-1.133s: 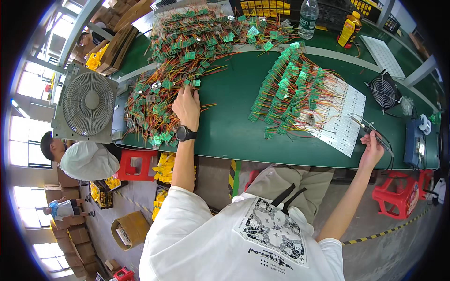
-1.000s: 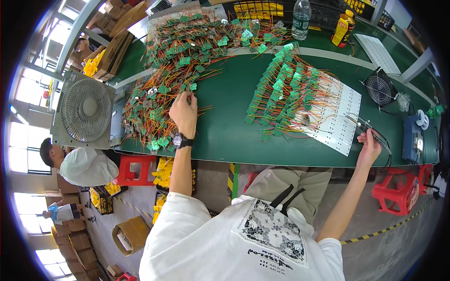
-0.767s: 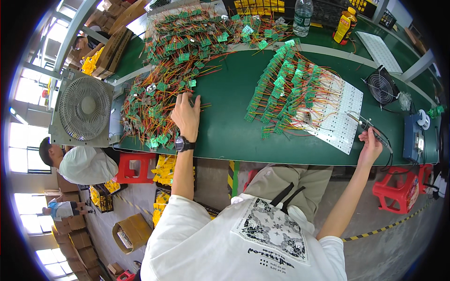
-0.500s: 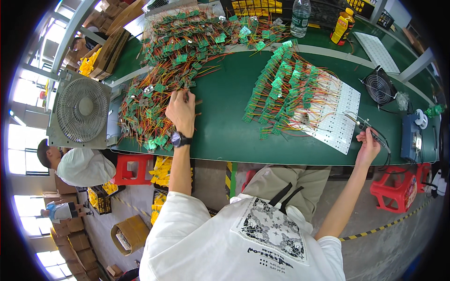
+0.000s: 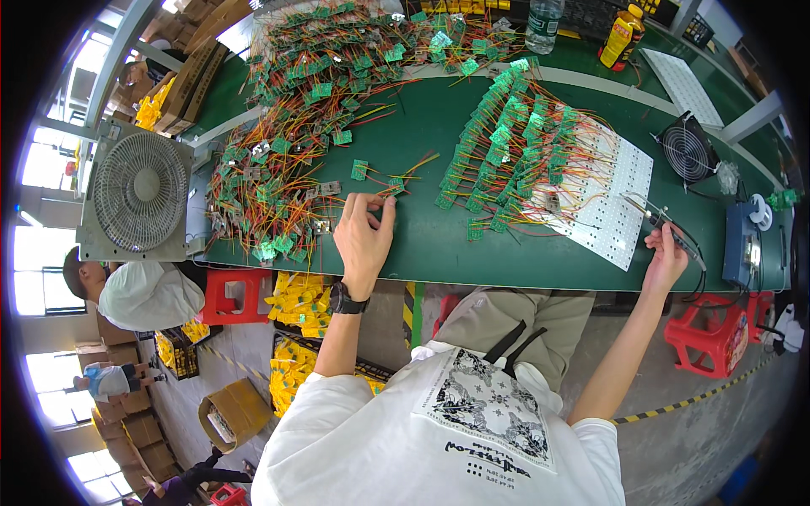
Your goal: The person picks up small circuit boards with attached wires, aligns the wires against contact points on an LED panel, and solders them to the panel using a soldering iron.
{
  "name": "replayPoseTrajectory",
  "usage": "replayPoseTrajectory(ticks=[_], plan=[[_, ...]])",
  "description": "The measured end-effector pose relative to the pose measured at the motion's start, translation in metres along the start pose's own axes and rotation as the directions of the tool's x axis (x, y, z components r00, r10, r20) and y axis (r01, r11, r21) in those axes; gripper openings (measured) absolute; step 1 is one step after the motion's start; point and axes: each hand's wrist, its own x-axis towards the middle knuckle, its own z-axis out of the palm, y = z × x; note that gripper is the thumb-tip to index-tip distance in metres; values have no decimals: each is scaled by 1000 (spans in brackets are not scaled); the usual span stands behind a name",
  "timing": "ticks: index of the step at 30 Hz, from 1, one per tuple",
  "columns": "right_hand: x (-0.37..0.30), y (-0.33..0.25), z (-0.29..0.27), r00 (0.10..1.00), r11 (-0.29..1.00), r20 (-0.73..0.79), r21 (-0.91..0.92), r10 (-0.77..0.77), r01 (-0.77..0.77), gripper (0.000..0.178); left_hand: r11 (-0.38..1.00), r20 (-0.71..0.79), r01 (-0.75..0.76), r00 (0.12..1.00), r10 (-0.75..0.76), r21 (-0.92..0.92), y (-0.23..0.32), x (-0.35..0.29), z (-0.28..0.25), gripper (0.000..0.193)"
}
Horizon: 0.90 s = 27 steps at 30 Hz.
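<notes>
My left hand (image 5: pixel 364 238) is closed in a pinch at the edge of a small green circuit board (image 5: pixel 396 185) with red and yellow wires, low over the green bench top. Another small board (image 5: pixel 359 170) lies just beyond my fingertips. To the left spreads a big tangled heap of wired circuit boards (image 5: pixel 278 160). My right hand (image 5: pixel 667 260) grips a soldering iron (image 5: pixel 656 221), its tip pointing left over a white perforated plate (image 5: pixel 620 240). Rows of wired boards (image 5: pixel 506 139) lie along the plate's left side, with their wires running onto it.
A large grey fan (image 5: pixel 145 181) stands at the left and a small black fan (image 5: pixel 688 152) at the right. Beside it sits a blue soldering station (image 5: pixel 742 244). Two bottles, one clear (image 5: pixel 542 25) and one yellow (image 5: pixel 621 38), stand at the back. A red stool (image 5: pixel 707 337) is below right.
My left hand has moved from the heap rightward and nearer me, and a board with wires is now at its fingertips. Another board now lies beyond it. My right hand stays nearly still.
</notes>
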Motion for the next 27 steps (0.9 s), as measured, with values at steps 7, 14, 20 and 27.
replayPoseTrajectory(ticks=[7, 14, 20, 27], plan=[[0, 0, 1, 1000, 1000, -5, 1, 13, -12, 23, 995, 97, 86, 991, -91, 54, 6, 5, -2, 21], [1, 0, 2, 1000, 1000, 6, 8, -2, 2, 22, 988, 319, 120, 944, -82, -101, 1, 6, -24, 29], [0, 0, -2, 1000, 1000, -6, -5, 7, -7, 21, 914, 16, 56, 998, -54, -402, 28, 56, -47, 55], [0, -1, 2, 1000, 1000, 7, 23, 4, -4, 21, 836, 219, 240, 964, -149, -493, 19, 20, -28, 74]])
